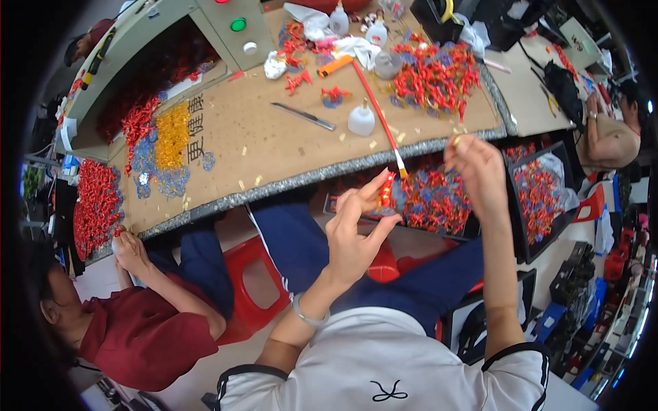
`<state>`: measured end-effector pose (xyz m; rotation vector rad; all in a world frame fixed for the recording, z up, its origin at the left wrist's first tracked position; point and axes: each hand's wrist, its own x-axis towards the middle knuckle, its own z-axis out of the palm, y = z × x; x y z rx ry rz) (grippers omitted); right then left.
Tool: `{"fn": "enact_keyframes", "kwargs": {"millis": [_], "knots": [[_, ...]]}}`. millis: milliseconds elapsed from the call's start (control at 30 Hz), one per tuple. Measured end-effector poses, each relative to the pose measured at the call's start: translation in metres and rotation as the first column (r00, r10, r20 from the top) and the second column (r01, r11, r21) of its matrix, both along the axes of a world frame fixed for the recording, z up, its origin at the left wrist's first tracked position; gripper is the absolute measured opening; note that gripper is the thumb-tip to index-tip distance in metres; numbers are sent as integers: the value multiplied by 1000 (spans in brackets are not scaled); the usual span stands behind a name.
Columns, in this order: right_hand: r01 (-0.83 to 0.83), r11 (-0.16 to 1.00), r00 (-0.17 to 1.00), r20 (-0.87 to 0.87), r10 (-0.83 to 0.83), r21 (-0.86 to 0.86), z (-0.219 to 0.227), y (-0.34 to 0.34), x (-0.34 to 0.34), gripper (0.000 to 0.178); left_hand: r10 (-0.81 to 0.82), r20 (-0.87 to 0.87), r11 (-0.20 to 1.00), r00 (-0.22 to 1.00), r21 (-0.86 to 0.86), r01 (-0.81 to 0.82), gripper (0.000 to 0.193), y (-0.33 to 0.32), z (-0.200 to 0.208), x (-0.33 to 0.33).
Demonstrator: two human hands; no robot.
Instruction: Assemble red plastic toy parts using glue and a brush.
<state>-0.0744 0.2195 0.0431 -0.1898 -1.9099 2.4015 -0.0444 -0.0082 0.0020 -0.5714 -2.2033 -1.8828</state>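
Note:
My left hand (351,229) is raised in front of the table edge, thumb and fingers closed on a small glossy red figurine (388,192) with a clear bluish base. To its right, my right hand (478,164) is held up with thumb and forefinger pinched. A tiny yellowish spot shows at its fingertips, too small to make out. Between the hands, a red-handled paintbrush (379,109) lies with its bristles over the table's edge. A white squeeze bottle (361,120) stands near the brush, and a slim metal tool (303,116) lies left of it.
A heap of red figurines (435,75) covers the table's right part. Below the edge, a black tray (528,245) holds more red and bluish pieces. An orange-handled cutter (336,66) lies farther back. A grey machine (236,41) stands left; a co-worker's hands (130,250) work near another pile.

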Motion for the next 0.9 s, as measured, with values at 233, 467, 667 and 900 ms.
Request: {"fn": "enact_keyframes", "kwargs": {"millis": [233, 467, 667, 900], "knots": [[-126, 991, 992, -25, 125, -45, -30, -38, 67, 7, -10, -88, 991, 996, -137, -2, 35, 20, -5, 19], [-90, 996, 994, -68, 91, 24, -36, -41, 82, 9, 7, -244, 986, 970, -157, -46, 36, 29, 0, 34], [-36, 999, 997, -74, 36, -4, -36, -46, 86, 10, -27, -276, 974, 961, -224, -37, 39, 28, 7, 41], [101, 941, 990, -128, -62, 324, -33, -47, 90, 9, -52, -351, 957, 935, -285, -54, 33, 26, 6, 39]]}}
